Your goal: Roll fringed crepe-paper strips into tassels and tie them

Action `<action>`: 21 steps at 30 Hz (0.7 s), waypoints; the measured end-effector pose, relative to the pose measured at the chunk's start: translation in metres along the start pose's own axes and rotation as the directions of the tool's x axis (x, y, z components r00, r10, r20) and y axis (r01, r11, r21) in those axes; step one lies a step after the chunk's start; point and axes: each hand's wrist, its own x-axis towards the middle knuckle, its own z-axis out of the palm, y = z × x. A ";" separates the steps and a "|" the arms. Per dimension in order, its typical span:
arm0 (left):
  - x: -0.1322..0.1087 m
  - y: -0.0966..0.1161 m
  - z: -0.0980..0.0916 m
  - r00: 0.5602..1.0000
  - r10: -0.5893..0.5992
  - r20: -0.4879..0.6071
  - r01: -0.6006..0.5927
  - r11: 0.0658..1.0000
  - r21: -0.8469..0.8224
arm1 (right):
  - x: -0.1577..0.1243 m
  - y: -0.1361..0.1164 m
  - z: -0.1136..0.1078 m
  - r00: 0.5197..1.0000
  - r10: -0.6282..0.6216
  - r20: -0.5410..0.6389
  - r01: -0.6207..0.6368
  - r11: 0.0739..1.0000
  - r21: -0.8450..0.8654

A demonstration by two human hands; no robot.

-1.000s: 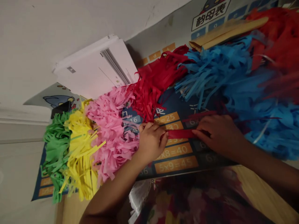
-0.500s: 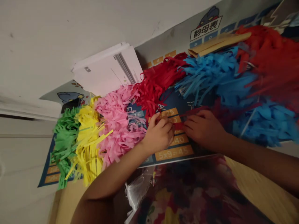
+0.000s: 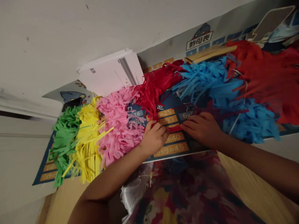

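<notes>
Between my two hands a dark red strip of a fringed paper tassel (image 3: 174, 128) stretches low over the printed mat. My left hand (image 3: 154, 137) is closed, with red paper showing at its fingertips. The fingers of my right hand (image 3: 202, 129) are bent and closed on the other end, and blurred dark red fringe spreads past them over the blue fringe. Just beyond my left hand lies a crimson paper fringe (image 3: 161, 81). Pink fringe (image 3: 119, 124) is close to my left wrist, and blue fringe (image 3: 253, 119) lies behind my right forearm.
Yellow fringe (image 3: 88, 143) and green fringe (image 3: 66, 133) line the left. Bright red fringe (image 3: 271, 77) is piled at right. A white box (image 3: 109, 73) leans against the wall behind. The mat (image 3: 171, 147) bears sums. Clear plastic wrap (image 3: 135, 193) hangs below the table edge.
The view has shifted slightly. Both hands keep the red strip between them; my left hand has moved a little left and down, leaving slightly more strip showing.
</notes>
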 end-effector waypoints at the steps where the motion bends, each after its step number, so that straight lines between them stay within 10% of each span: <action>1: -0.004 -0.001 0.002 0.999 -0.029 -0.024 0.028 0.998 -0.049 | -0.004 0.004 0.001 1.000 0.006 0.002 -0.006 1.000 0.017; 11: -0.014 -0.002 0.002 0.953 -0.295 0.064 0.297 0.877 -0.378 | -0.021 0.039 0.009 0.979 0.137 0.149 -0.189 0.886 0.423; 21: -0.008 0.003 -0.001 0.892 -0.444 0.089 0.433 0.778 -0.455 | -0.025 0.039 0.012 0.937 0.258 0.237 -0.340 0.831 0.440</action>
